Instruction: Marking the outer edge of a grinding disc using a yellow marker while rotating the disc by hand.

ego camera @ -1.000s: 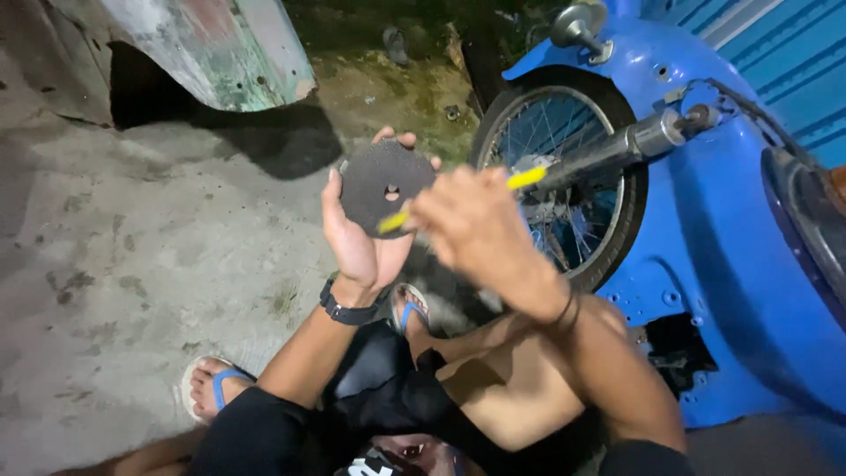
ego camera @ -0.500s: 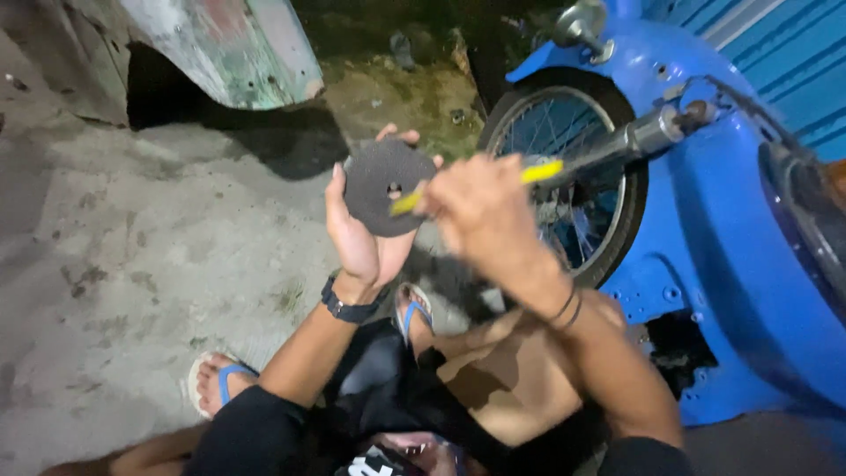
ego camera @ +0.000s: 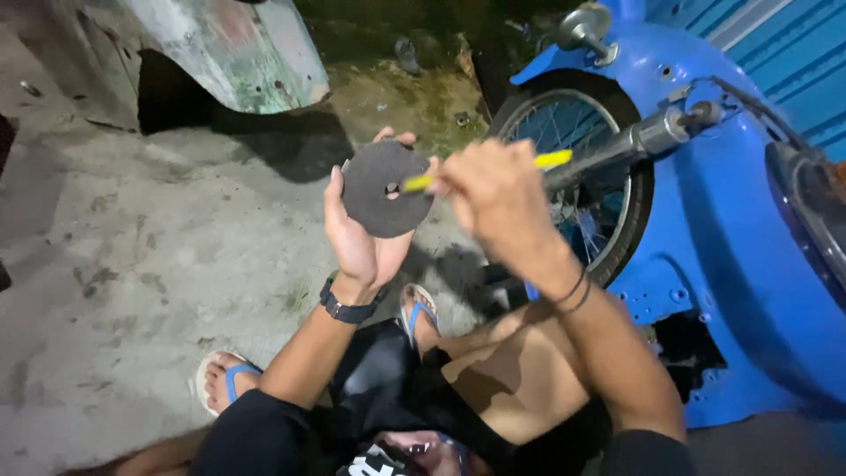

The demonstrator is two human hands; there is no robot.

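Note:
My left hand (ego camera: 357,238) holds up a dark round disc (ego camera: 374,196) with a small hole in its middle, palm behind it, fingers curled over its top edge. My right hand (ego camera: 495,196) grips a thin yellow stick-like tool (ego camera: 555,159). The tool's tip points at the disc's centre hole. A black watch sits on my left wrist. I squat on the ground with my knees below both hands.
A blue scooter body (ego camera: 723,229) with a spoked wheel (ego camera: 582,167) and a bare handlebar tube (ego camera: 634,143) stands at the right. A worn greenish panel (ego camera: 238,53) hangs at the upper left. Rough concrete floor (ego camera: 115,264) lies to the left. My feet wear sandals.
Both hands stay raised together. The yellow tool's tip has shifted from the disc's lower right edge toward its centre hole.

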